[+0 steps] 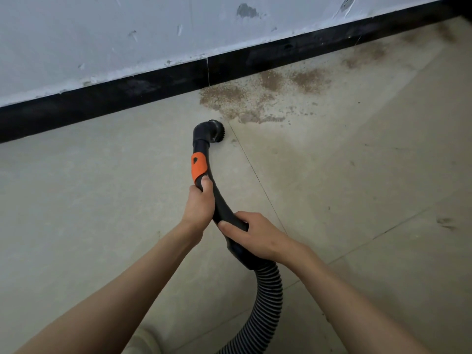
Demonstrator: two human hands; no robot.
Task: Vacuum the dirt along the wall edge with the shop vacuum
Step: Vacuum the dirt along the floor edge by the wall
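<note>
Both the left hand and right hand grip the wand, which points away toward the wall, its brush beside the dirt.

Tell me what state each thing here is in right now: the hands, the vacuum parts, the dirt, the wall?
Left hand: grips the black wand below the orange band.
Right hand: grips the wand's lower end.
Brush nozzle: at the near edge of the dirt.
Ribbed hose: bent, trailing out of view.
Dirt: spread along the baseboard, not yet vacuumed.
Wall: chipped paint.
</note>
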